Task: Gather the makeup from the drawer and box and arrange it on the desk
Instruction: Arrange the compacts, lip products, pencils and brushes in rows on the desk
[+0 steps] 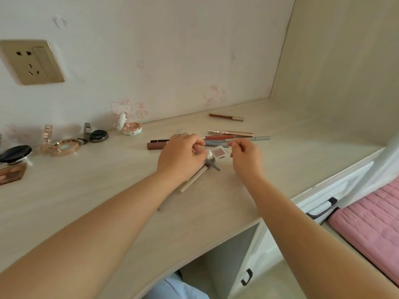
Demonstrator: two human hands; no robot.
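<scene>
On the pale wooden desk (pixel 108 190), my left hand (pixel 181 155) curls over a beige pencil (pixel 194 179) and a dark grey stick (pixel 212 165), its fingertips on a small white piece (pixel 209 153). A small square pink eyeshadow (pixel 219 152) lies between my hands. My right hand (pixel 246 156) pinches at its right edge with thumb and forefinger. Just behind my hands lie several pens and pencils: a blue-grey one (pixel 258 138), a red one (pixel 219 137), a gold one (pixel 231 132), and a brown tube (pixel 155 145). A brown-and-silver pencil (pixel 225 117) lies apart near the wall.
At the left stand an open white cushion compact (pixel 130 127), a black round compact (pixel 98 135), a rose-gold compact (pixel 64 146), a black round case (pixel 14 153) and a palette (pixel 11 173). White drawers with black handles (pixel 323 207) and pink bedding (pixel 371 225) are at the right.
</scene>
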